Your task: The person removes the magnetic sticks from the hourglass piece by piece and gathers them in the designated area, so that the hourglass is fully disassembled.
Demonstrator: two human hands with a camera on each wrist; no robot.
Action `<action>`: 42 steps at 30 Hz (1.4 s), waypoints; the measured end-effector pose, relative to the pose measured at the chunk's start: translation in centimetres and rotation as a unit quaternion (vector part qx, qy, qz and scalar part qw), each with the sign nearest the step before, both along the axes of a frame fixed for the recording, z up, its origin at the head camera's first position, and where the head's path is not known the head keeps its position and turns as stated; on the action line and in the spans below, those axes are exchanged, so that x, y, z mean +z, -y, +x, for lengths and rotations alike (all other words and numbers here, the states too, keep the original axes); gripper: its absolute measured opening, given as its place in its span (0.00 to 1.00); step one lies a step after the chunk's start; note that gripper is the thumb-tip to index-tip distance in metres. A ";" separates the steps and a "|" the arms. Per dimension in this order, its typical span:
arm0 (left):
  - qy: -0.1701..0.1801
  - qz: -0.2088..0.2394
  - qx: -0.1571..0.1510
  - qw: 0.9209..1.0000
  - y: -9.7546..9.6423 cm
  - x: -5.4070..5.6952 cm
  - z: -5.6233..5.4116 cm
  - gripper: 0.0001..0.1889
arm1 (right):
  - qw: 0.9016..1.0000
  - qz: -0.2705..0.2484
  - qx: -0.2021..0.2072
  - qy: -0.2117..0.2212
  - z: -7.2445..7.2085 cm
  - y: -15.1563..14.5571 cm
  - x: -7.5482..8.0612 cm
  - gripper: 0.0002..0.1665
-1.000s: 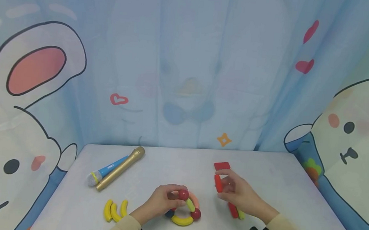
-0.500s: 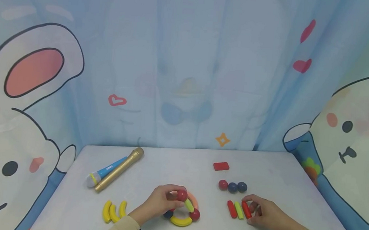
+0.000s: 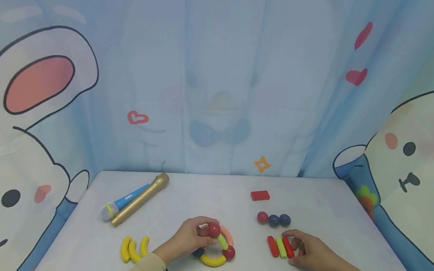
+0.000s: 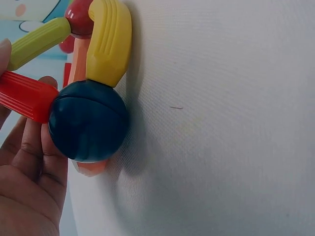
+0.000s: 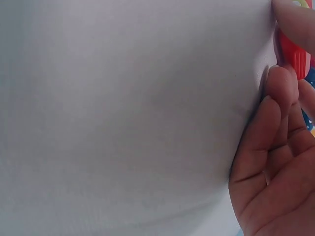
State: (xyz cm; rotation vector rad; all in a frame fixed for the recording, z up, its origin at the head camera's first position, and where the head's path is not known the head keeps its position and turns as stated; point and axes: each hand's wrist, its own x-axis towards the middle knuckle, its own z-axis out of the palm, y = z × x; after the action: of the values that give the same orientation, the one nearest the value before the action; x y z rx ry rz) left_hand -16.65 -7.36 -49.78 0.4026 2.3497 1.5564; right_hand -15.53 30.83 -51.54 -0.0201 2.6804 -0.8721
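Head view shows the left hand (image 3: 191,238) gripping a ring of coloured rods and balls (image 3: 212,261) at the near middle of the white table (image 3: 204,198). To its right, the right hand (image 3: 314,254) pinches a red rod (image 3: 287,246), beside which lie a lime rod (image 3: 281,247) and another red rod (image 3: 273,246); a red ball (image 3: 262,218) and two blue balls (image 3: 273,221) sit just beyond, a red block (image 3: 260,195) farther off.

Blue ball (image 4: 88,120) smooth glossy plast.; yellow rod (image 4: 109,43) ribbed plast.; tablecloth (image 4: 221,123) matt, woven; gold mic (image 3: 140,200) metallic-lkg.
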 end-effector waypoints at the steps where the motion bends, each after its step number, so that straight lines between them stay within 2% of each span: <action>1: -0.001 0.001 -0.001 1.000 0.0 0.0 0.0 0.25 | 1.000 -0.001 -0.001 0.001 0.0 0.0 0.0 0.44; 14: -0.023 -0.011 0.005 1.000 0.1 -0.3 0.1 0.26 | 1.000 -0.014 -0.018 -0.010 0.3 0.0 -0.3 0.46; 22: -0.049 -0.043 0.013 0.998 -0.1 -0.2 0.3 0.26 | 0.999 -0.020 -0.036 -0.019 0.6 0.4 -0.1 0.43; 33: -0.065 -0.044 0.014 0.997 -0.2 -0.4 0.3 0.24 | 0.999 -0.023 -0.038 -0.030 1.0 0.3 -0.2 0.43; 37: -0.077 -0.059 0.015 0.995 -0.2 -0.4 0.5 0.26 | 0.999 -0.024 -0.026 -0.022 1.2 -0.3 0.5 0.44; 42: -0.057 -0.046 -0.008 0.997 0.0 -0.3 0.5 0.28 | 0.997 -0.043 0.013 -0.055 1.0 -0.2 2.5 0.43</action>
State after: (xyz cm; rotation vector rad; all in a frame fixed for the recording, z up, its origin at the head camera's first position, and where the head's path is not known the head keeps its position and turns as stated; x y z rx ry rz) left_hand -16.14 -7.34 -50.09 0.4997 2.4853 1.4475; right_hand -14.52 31.01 -49.06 -0.1271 2.7349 -1.0052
